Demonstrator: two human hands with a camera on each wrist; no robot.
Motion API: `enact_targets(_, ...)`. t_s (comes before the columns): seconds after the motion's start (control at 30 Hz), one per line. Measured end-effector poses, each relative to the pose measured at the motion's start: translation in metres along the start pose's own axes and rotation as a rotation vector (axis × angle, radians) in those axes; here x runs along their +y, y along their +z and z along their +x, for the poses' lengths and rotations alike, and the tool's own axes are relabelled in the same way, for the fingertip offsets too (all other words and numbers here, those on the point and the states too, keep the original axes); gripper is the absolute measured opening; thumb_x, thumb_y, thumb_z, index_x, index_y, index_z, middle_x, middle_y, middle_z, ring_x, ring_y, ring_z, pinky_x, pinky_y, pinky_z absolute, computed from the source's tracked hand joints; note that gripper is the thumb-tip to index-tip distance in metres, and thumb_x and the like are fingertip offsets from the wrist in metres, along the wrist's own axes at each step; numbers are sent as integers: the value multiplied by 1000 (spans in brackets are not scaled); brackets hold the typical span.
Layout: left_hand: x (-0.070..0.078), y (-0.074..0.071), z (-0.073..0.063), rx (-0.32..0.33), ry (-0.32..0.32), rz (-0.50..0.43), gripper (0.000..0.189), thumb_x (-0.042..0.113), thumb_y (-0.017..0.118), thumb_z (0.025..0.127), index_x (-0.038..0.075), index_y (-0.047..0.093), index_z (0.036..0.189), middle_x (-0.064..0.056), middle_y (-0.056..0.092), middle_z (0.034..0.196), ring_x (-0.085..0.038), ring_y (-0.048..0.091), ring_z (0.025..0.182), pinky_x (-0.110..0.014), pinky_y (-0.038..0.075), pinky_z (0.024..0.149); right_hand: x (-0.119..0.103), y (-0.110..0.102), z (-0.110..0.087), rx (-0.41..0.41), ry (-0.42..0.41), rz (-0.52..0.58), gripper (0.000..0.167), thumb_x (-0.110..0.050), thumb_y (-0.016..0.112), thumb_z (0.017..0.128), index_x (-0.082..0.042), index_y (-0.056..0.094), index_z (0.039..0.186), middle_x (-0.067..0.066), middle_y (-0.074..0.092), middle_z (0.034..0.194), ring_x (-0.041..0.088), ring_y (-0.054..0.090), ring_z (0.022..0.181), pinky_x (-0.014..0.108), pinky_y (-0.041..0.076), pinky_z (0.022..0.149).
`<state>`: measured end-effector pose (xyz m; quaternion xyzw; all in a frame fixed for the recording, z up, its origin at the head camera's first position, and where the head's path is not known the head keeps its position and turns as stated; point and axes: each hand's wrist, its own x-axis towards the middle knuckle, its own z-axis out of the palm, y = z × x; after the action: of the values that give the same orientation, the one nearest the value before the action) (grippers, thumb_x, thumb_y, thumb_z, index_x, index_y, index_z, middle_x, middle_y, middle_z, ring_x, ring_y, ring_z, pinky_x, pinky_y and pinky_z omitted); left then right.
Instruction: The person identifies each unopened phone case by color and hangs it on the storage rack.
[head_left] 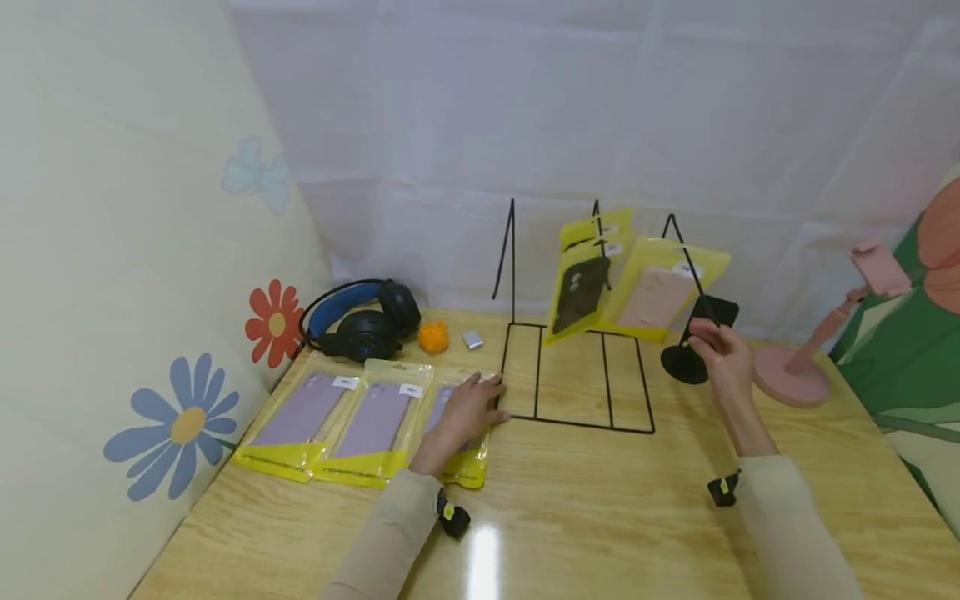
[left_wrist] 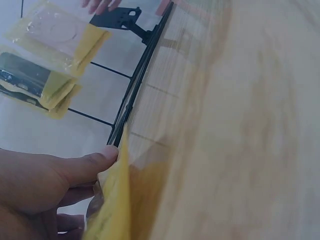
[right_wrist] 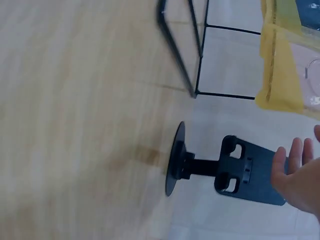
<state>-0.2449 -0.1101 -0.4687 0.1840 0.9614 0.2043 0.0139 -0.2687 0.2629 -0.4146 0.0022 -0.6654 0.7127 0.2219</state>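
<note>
Three clear-and-yellow packets with purple phone cases lie side by side: a left packet [head_left: 296,412], a middle packet [head_left: 375,425] and a right packet [head_left: 468,468]. My left hand [head_left: 467,412] rests over the right packet, covering part of it; its thumb touches the packet's edge in the left wrist view. On the black wire rack [head_left: 577,424] hang a pink phone case packet [head_left: 656,292] and, on the middle hook, black phone case packets [head_left: 583,287]. My right hand [head_left: 722,362] is by the right hook's tip, its fingers loosely extended beside the pink packet in the right wrist view.
Black headphones [head_left: 367,325], an orange ball-like item [head_left: 432,337] and a small silver item [head_left: 472,339] sit at the back left. A black phone stand [right_wrist: 250,172] is behind my right hand. Farther right stands a pink phone stand [head_left: 795,375].
</note>
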Motion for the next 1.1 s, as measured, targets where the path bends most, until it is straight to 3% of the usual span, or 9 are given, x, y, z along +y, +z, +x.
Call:
enact_targets(0.17, -1, 2, 0, 15, 13, -8, 50, 26, 71, 88, 3, 59, 131, -13, 48, 143, -44, 36, 134, -54, 32, 108, 8, -21, -21, -86, -41, -278, 25, 2, 64, 90, 13, 63, 113, -16, 67, 91, -4, 61, 87, 9, 48, 76)
enact_targets(0.3, -1, 0, -2, 33, 40, -25, 50, 28, 70, 88, 2, 60, 130, -14, 49, 142, -46, 37, 132, -56, 32, 107, 10, -32, -38, -204, -72, -471, 24, -2, 63, 92, 10, 64, 113, -4, 69, 100, -9, 59, 88, 8, 48, 74)
enact_targets(0.37, -2, -1, -2, 32, 41, -30, 50, 29, 70, 89, 3, 59, 131, -14, 49, 143, -46, 37, 132, -55, 32, 107, 9, -34, -44, -274, -75, -560, 25, -3, 62, 93, 7, 64, 115, 8, 68, 109, -2, 61, 93, 12, 49, 76)
enact_targets(0.47, -2, -1, -1, 36, 43, -30, 50, 29, 69, 89, 2, 59, 131, -13, 49, 142, -46, 37, 132, -55, 32, 107, 6, -33, -52, -418, -64, -666, 30, -5, 60, 95, 6, 60, 123, 25, 60, 121, 21, 61, 105, 30, 53, 84)
enact_targets(0.6, 1, -1, 0, 10, 9, -27, 50, 25, 70, 89, 2, 58, 131, -13, 48, 144, -44, 35, 135, -54, 31, 109, 3, -27, -61, -602, -84, -772, 37, -6, 59, 95, 9, 54, 128, 31, 54, 127, 46, 53, 113, 57, 47, 89)
enact_targets(0.7, 1, -3, 0, 2, -3, -19, 51, 26, 70, 89, 2, 58, 132, -12, 47, 144, -43, 34, 135, -54, 30, 109, 2, -20, -66, -681, -86, -843, 45, -13, 61, 95, 11, 50, 131, 34, 51, 130, 50, 49, 117, 61, 43, 92)
enact_targets(0.83, 1, -3, -1, 6, 1, -23, 51, 26, 70, 88, 2, 58, 132, -12, 47, 144, -44, 35, 135, -54, 31, 109, 3, -9, -72, -735, -84, -943, 57, -22, 65, 93, 14, 47, 133, 35, 50, 131, 50, 47, 120, 60, 40, 96)
enact_targets(0.9, 1, -4, -1, 4, 0, -23, 51, 26, 70, 88, 3, 58, 132, -12, 47, 144, -43, 35, 135, -54, 31, 109, 5, -4, -75, -742, -129, -1002, 59, -24, 68, 91, 14, 49, 131, 34, 52, 128, 49, 51, 117, 59, 42, 95)
enact_targets(1.1, 2, -4, 0, -11, 2, -11, 51, 27, 70, 88, 4, 58, 133, -12, 47, 144, -43, 34, 135, -54, 31, 109, 8, 6, -82, -685, -270, -1161, 46, -27, 70, 89, 8, 61, 116, 24, 65, 109, 40, 64, 92, 52, 53, 70)
